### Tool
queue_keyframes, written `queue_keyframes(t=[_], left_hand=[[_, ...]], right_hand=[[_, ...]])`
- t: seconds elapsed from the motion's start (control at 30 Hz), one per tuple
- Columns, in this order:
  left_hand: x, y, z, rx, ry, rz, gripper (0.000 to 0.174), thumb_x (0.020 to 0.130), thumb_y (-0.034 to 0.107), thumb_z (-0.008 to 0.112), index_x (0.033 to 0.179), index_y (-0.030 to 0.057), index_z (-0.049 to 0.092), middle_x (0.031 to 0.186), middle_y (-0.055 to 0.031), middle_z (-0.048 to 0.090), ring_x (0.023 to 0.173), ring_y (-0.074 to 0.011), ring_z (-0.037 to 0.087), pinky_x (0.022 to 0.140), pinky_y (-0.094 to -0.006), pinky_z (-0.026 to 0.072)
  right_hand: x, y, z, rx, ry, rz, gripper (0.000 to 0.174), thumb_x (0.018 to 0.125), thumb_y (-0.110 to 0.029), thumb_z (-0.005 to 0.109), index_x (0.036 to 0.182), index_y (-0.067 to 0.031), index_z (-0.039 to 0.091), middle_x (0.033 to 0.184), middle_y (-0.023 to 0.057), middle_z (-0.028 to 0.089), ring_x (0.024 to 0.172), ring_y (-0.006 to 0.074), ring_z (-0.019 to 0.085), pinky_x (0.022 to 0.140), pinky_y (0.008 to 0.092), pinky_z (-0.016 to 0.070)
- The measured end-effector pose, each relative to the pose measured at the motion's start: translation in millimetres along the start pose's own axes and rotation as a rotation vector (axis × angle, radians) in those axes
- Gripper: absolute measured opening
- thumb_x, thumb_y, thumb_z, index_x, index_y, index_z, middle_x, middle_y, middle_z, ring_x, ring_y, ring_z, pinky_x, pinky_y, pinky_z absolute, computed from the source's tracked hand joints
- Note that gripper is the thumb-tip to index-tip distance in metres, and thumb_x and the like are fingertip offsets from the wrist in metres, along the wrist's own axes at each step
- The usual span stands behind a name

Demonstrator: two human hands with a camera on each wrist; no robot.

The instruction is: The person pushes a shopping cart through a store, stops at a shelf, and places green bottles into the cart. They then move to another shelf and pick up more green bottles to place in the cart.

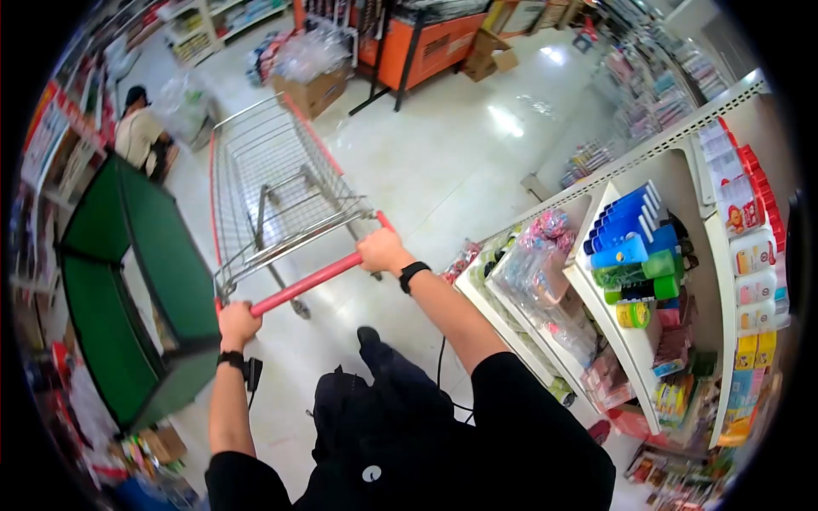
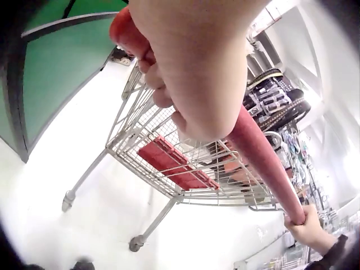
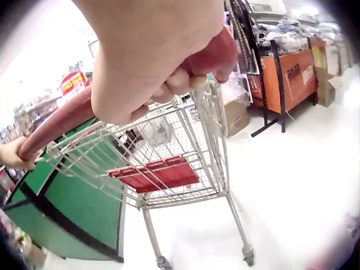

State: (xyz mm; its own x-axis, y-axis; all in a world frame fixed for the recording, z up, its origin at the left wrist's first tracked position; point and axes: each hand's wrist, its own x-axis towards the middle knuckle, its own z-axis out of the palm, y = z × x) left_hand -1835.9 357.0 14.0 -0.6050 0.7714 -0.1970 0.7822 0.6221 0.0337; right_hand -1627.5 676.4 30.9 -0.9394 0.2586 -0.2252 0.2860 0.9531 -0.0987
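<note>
Over pale floor (image 1: 443,153), gripping the handle (image 1: 307,283) of the cart (image 1: 313,136) with left hand (image 1: 239,324) and right hand (image 1: 383,249), equally near; aimed lengthwise ahead and leftward, away from both.

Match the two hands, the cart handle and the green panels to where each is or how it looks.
Things:
1. Left hand
2. Right hand
3. Cart handle
4. Green panels

Places and looks:
A. Red, a straight bar
B. Gripping the bar at the end nearer the shelves of tubes and bottles
C. Dark-edged, standing to the left of the wire cart
D. Gripping the bar at the end farther from those shelves

Right pairs: 1-D, 2-B, 3-A, 4-C
</note>
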Motion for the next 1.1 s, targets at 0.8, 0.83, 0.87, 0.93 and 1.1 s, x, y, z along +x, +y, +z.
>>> queue_keyframes(t=[0.8,0.83,0.87,0.93,1.1], left_hand=[[350,-217,-87,-0.006,-0.007,0.025,0.026,0.072,0.032,0.060,0.077,0.0094,0.071,0.074,-0.0155,0.066,0.070,-0.0324,0.065,0.068,-0.0421,0.0528],[366,-223,-90,-0.004,0.007,0.028,0.026,0.072,0.032,0.060,0.077,0.0093,0.071,0.074,-0.0155,0.066,0.070,-0.0323,0.065,0.068,-0.0421,0.0529],[383,-228,-93,-0.015,0.003,0.012,0.026,0.072,0.032,0.060,0.077,0.0092,0.071,0.073,-0.0156,0.066,0.069,-0.0324,0.065,0.068,-0.0422,0.0529],[411,-236,-101,-0.038,-0.015,-0.030,0.026,0.072,0.032,0.060,0.077,0.0090,0.071,0.073,-0.0158,0.066,0.069,-0.0326,0.065,0.069,-0.0425,0.0529],[482,-269,-115,-0.024,-0.017,-0.049,0.026,0.072,0.032,0.058,0.076,0.0095,0.071,0.073,-0.0158,0.066,0.069,-0.0340,0.065,0.070,-0.0434,0.0526]], right_hand=[[399,25,-91,-0.057,-0.006,0.015,0.022,0.068,-0.034,0.067,0.077,-0.0132,0.067,0.071,0.0077,0.067,0.068,0.0267,0.067,0.064,0.0398,0.0525],[417,31,-95,-0.056,0.003,-0.002,0.022,0.069,-0.033,0.066,0.076,-0.0128,0.068,0.072,0.0082,0.068,0.069,0.0274,0.067,0.064,0.0399,0.0527],[437,37,-99,-0.053,0.013,-0.019,0.021,0.070,-0.033,0.065,0.075,-0.0124,0.069,0.072,0.0088,0.068,0.070,0.0282,0.067,0.063,0.0400,0.0528],[469,45,-109,-0.044,0.021,-0.039,0.021,0.071,-0.032,0.064,0.075,-0.0118,0.069,0.073,0.0095,0.068,0.070,0.0289,0.067,0.063,0.0402,0.0528],[560,66,-144,0.005,0.024,-0.073,0.016,0.069,-0.026,0.063,0.073,-0.0118,0.069,0.073,0.0103,0.068,0.070,0.0291,0.066,0.065,0.0408,0.0525]])
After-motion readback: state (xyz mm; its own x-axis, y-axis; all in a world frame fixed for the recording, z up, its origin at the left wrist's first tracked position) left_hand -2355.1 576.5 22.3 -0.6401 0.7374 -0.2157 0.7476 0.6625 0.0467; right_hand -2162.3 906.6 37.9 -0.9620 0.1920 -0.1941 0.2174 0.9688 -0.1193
